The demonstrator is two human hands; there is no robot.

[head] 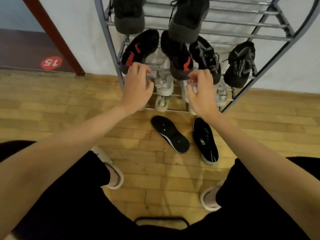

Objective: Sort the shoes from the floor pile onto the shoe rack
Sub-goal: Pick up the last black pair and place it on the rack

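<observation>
At the rack (110,49), both hands, left (136,89) and right (201,94), hover loose-fingered, holding nothing; square the red-black pair (178,58) before fetching the floor shoes (170,134).

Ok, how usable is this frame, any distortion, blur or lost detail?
Head view: strong wide-angle bowing curves the shoe rack uprights; lighting soft and even, no hard glare; left hand and right hand slightly soft; dark shoes on the rack lose detail, while the two black shoes on the floor stay fairly crisp.
</observation>
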